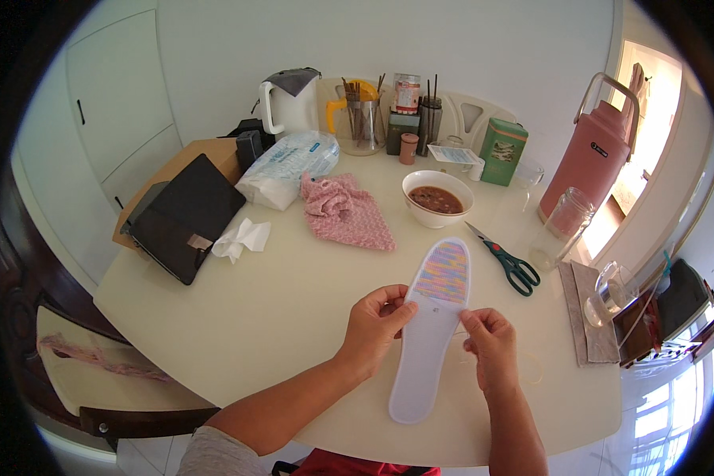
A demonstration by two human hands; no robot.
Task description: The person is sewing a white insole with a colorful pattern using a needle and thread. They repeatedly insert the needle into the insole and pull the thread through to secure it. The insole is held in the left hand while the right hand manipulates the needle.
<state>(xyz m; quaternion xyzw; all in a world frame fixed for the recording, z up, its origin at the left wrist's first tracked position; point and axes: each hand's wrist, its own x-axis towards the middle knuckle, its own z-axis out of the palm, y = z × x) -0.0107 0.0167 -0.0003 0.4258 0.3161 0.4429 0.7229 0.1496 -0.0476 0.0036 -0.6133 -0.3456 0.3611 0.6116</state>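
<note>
Between my hands a white mesh shoe insole (425,357) lies tilted, its upper end filled with pink, yellow, blue and purple stitching (445,271). My left hand (381,324) grips the insole's left edge, thumb on top, just below the stitched part. At the opposite edge, my right hand (489,340) has its thumb and forefinger pinched together, touching the rim; whether a needle is between them is too small to tell. A thin pale yellow thread (535,366) trails on the table by the right wrist. Green-handled scissors (509,265) rest to the upper right, blades slightly apart.
Beyond the insole stand a white bowl of soup (437,214) and a pink cloth (348,214). A black tablet (184,220) and crumpled tissue (242,239) are at left. At right are a glass jar (562,232), pink vacuum flask (592,149) and glass mug (610,297) on a folded cloth (583,321).
</note>
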